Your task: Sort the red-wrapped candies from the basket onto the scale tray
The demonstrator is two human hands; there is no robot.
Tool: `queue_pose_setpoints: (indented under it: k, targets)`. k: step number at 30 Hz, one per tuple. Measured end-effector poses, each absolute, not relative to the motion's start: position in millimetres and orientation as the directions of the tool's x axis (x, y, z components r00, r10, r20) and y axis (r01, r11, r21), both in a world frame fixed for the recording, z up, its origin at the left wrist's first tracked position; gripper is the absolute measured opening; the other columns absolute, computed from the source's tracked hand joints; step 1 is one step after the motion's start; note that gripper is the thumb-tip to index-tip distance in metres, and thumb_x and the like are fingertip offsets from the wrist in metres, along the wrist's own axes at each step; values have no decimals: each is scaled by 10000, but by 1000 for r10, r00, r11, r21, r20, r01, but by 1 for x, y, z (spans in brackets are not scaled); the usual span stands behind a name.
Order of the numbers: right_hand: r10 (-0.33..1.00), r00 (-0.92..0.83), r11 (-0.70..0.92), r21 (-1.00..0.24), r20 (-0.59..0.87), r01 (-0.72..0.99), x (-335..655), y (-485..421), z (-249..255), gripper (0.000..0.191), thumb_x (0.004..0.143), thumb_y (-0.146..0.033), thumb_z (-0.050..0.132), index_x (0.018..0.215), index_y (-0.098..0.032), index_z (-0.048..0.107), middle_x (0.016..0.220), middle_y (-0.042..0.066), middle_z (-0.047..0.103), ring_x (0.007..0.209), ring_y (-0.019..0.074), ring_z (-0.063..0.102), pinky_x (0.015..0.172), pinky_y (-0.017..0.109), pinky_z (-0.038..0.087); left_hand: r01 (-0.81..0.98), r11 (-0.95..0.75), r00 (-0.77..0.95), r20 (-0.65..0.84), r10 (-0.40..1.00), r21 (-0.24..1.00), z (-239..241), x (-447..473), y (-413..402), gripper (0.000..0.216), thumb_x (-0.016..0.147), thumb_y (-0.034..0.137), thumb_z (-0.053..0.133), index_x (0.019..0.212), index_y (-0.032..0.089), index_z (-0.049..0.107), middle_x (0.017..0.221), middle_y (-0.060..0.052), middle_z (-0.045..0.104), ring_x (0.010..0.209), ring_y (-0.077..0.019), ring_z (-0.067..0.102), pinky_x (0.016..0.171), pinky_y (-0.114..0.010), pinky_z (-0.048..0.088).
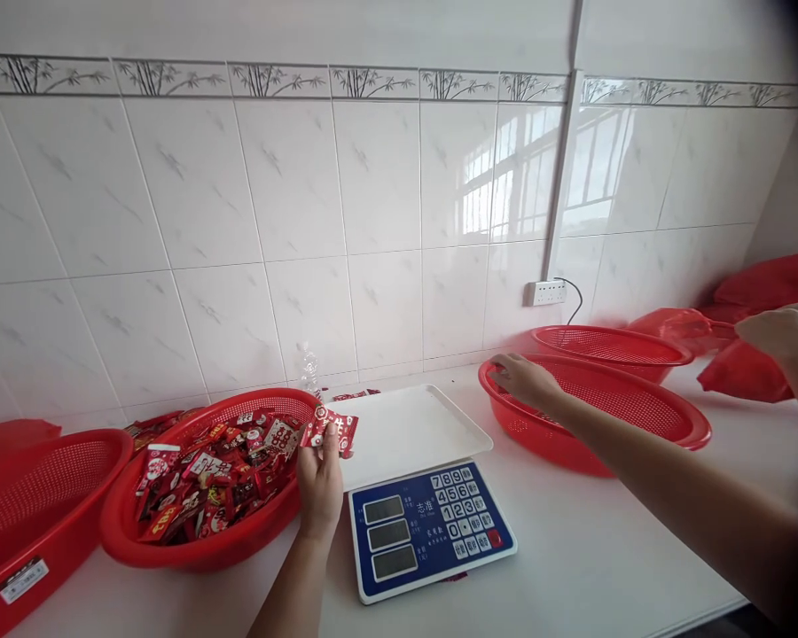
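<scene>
My left hand [323, 487] is closed on a red snack packet [336, 431] with white print, held up at the left edge of the scale's white tray [405, 434]. Just left of it, a red plastic basket [173, 556] holds a heap of small red snack packets [219, 478]. My right hand [528, 383] reaches over the left rim of another red basket [671, 434]. Its fingers look loosely apart and nothing shows in them; the fingertips are partly hidden. Between my arms stands the blue-faced digital scale [432, 532] with number keys.
Another red basket [46, 532] with a label stands far left. A further red basket [612, 346] sits behind the right one. At far right, another person's hand [781, 341] is at a red bag [745, 370]. A clear bottle [309, 368] stands by the tiled wall, below a power socket [545, 292].
</scene>
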State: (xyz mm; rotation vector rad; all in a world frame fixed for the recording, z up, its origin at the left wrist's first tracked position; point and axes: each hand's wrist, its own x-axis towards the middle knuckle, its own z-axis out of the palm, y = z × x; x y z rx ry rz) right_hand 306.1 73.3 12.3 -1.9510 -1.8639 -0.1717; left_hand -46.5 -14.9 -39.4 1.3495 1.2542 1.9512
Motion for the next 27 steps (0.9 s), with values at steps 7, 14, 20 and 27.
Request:
queue_pose_setpoints:
  k: [7,14,20,27]
  targets:
    - [934,176,-126,-175,309,976,326,67,-6,286,904,-336,536,1146,-193,590,1208,113,584,1092,284,558,884,517,459,278,-612,-246,671,700,741,-42,-44,-15,289,875,437,515,818,169,604,692,-30,630,659,-181,615,608,-280,505]
    - [842,-286,403,-179,458,898,224,42,-5,397,904,-416,483,1252,-239,551,1293,101,568,1213,269,487,990,474,405,480,-725,7,824,566,494,-45,-41,-16,203,898,299,520,1014,189,646,944,-77,689,867,-200,659,782,-311,523]
    - [677,-541,735,-414,499,538,142,2,-13,316,860,-335,587,1161,-239,578,1167,76,641,1098,209,572,925,375,457,578,-712,168,796,582,398,-53,-40,-16,216,897,319,537,1087,230,591,978,-71,694,905,-205,656,803,-329,522]
    - [752,-443,656,-624,489,425,128,0,-23,162,921,-297,458,970,-213,588,939,26,704,857,160,652,763,278,502,607,-625,-1,787,617,491,-59,-39,-13,357,895,342,532,1219,207,466,1011,-94,683,855,-204,674,717,-316,547]
